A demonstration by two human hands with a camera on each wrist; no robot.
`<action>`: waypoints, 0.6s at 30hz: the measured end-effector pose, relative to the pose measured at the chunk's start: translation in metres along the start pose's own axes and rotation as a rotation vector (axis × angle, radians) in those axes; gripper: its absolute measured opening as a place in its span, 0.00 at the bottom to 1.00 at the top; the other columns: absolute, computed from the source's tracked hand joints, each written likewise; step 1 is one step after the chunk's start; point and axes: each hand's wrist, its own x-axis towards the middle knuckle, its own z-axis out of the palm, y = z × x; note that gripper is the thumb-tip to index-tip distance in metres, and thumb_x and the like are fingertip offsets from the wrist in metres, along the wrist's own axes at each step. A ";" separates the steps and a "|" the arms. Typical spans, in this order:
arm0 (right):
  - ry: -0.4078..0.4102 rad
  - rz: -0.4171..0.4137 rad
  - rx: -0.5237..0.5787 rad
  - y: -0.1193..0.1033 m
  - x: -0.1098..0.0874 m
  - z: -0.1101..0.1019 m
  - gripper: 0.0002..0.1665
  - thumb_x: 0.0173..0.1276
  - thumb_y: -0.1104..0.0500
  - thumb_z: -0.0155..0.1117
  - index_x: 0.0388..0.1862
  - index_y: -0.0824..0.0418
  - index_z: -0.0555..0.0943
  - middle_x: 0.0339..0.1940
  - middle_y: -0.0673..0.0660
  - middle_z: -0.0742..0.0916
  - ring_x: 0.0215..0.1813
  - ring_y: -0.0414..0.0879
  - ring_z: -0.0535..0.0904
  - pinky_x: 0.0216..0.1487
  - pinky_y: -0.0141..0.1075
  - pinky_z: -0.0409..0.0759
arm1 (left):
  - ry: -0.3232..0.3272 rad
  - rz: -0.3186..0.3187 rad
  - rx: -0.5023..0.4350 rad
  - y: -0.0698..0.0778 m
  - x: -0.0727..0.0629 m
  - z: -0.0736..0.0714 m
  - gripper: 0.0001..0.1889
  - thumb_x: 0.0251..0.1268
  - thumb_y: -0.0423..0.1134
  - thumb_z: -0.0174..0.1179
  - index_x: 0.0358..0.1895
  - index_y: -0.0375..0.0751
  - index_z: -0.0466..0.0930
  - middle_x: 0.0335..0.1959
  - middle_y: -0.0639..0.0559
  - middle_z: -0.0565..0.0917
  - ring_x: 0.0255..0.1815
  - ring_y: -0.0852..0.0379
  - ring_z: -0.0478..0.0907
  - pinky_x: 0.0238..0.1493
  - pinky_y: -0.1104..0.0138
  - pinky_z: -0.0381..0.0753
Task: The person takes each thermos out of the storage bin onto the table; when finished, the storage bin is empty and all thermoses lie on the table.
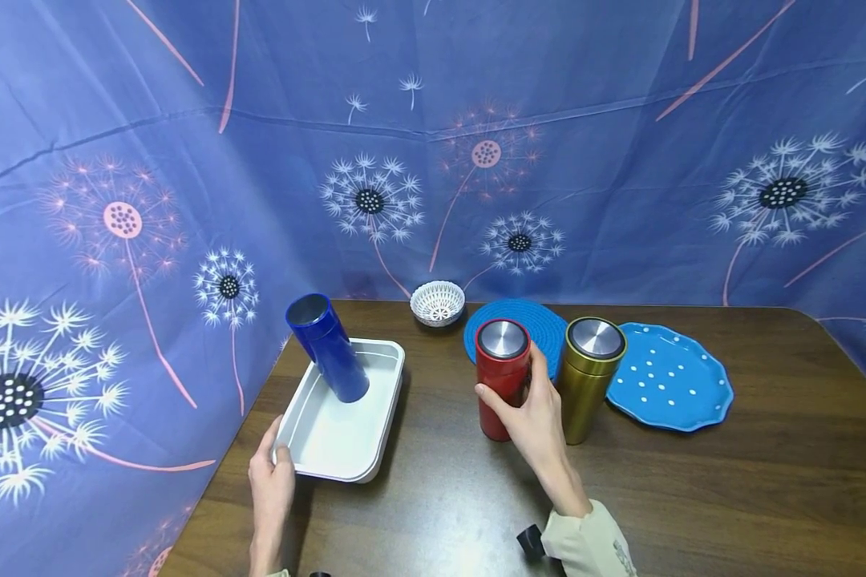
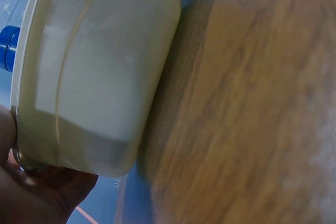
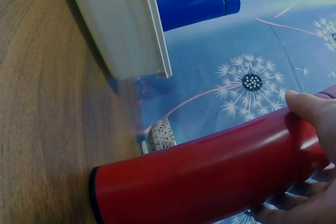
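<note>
My left hand point(image 1: 270, 485) grips the near left corner of a white plastic tub point(image 1: 332, 441), thumb over the rim and fingers beneath it. Inside the tub's far part stands a blue thermos flask point(image 1: 339, 365) with a dark top. My right hand point(image 1: 537, 417) holds a red thermos flask point(image 1: 496, 393) by its upper body, thumb on one side and fingers on the other. The red flask is upright with a silver lid; whether its base touches the table I cannot tell. Just right of that hand stands a gold thermos flask point(image 1: 580, 393), also silver-topped.
A round blue woven mat point(image 1: 512, 310) lies behind the red and gold flasks. To the right is a blue polka-dot plate point(image 1: 681, 385). A small white openwork bowl point(image 1: 437, 304) sits at the back edge, before a blue dandelion-print cloth point(image 1: 606, 176). All rest on a brown wooden table point(image 1: 787, 481).
</note>
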 end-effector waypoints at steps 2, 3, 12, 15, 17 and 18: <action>-0.011 0.011 0.010 -0.001 -0.002 -0.001 0.57 0.53 0.55 0.78 0.77 0.52 0.56 0.66 0.58 0.75 0.66 0.53 0.72 0.63 0.54 0.73 | 0.003 0.007 0.006 0.000 0.000 0.000 0.24 0.64 0.22 0.41 0.64 0.26 0.71 0.62 0.28 0.73 0.63 0.35 0.71 0.48 0.90 0.60; -0.017 0.017 0.006 -0.002 -0.002 -0.002 0.58 0.54 0.54 0.78 0.78 0.52 0.54 0.68 0.58 0.74 0.68 0.53 0.70 0.63 0.54 0.72 | 0.005 0.010 0.006 -0.001 0.001 0.000 0.24 0.64 0.22 0.41 0.63 0.26 0.71 0.62 0.28 0.74 0.63 0.35 0.71 0.48 0.90 0.60; -0.074 0.051 -0.088 -0.010 -0.018 -0.008 0.65 0.55 0.51 0.76 0.81 0.56 0.43 0.78 0.61 0.61 0.76 0.57 0.57 0.68 0.60 0.63 | 0.003 -0.001 0.006 0.001 0.001 0.000 0.24 0.64 0.22 0.40 0.64 0.27 0.72 0.62 0.28 0.74 0.63 0.35 0.71 0.47 0.89 0.60; -0.082 0.040 -0.112 -0.012 -0.027 -0.011 0.66 0.55 0.51 0.77 0.81 0.57 0.43 0.78 0.63 0.60 0.76 0.60 0.56 0.67 0.62 0.62 | 0.003 -0.006 0.007 0.001 0.001 0.000 0.24 0.64 0.22 0.41 0.64 0.27 0.72 0.62 0.28 0.74 0.63 0.36 0.71 0.47 0.89 0.60; -0.085 0.029 -0.118 -0.013 -0.034 -0.014 0.66 0.55 0.52 0.77 0.81 0.57 0.43 0.78 0.64 0.59 0.76 0.61 0.57 0.67 0.60 0.63 | 0.001 -0.008 0.007 0.001 0.001 0.000 0.24 0.64 0.23 0.41 0.64 0.27 0.72 0.62 0.28 0.74 0.63 0.36 0.71 0.47 0.89 0.60; -0.088 0.027 -0.123 -0.014 -0.037 -0.015 0.66 0.54 0.52 0.77 0.81 0.57 0.43 0.78 0.64 0.59 0.76 0.61 0.57 0.67 0.59 0.64 | -0.001 -0.009 0.009 0.001 0.001 0.000 0.24 0.65 0.23 0.41 0.64 0.27 0.72 0.62 0.29 0.74 0.63 0.35 0.71 0.47 0.89 0.60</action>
